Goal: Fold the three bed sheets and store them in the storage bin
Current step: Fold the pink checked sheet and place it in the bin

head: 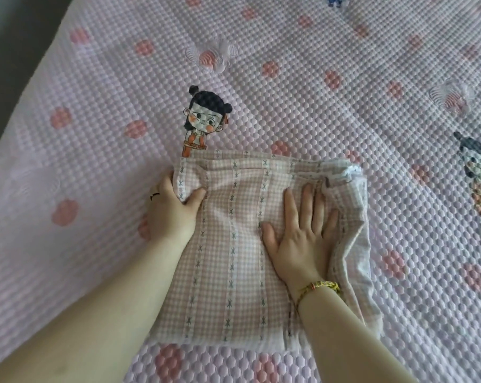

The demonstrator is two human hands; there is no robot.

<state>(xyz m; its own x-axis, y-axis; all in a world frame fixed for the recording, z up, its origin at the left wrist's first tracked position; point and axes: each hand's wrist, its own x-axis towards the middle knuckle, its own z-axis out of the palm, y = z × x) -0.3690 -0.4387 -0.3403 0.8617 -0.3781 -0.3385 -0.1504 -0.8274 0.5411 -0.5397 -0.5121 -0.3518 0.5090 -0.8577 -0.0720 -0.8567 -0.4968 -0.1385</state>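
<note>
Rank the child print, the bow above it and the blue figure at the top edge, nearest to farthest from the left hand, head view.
1. The child print, just beyond the left hand, which grips the sheet.
2. The bow, farther up.
3. The blue figure, at the top edge, well to the right.

Pinks on pink, checks over dots.
The folded sheet (234, 258): pink-white gingham, white stripes carrying grey star marks. The bed cover (303, 111): pale lilac, bubble-quilted, coral dots; its cartoon figure (203, 120) black-haired, orange-dressed. The bracelet (321, 287): gold.
</note>
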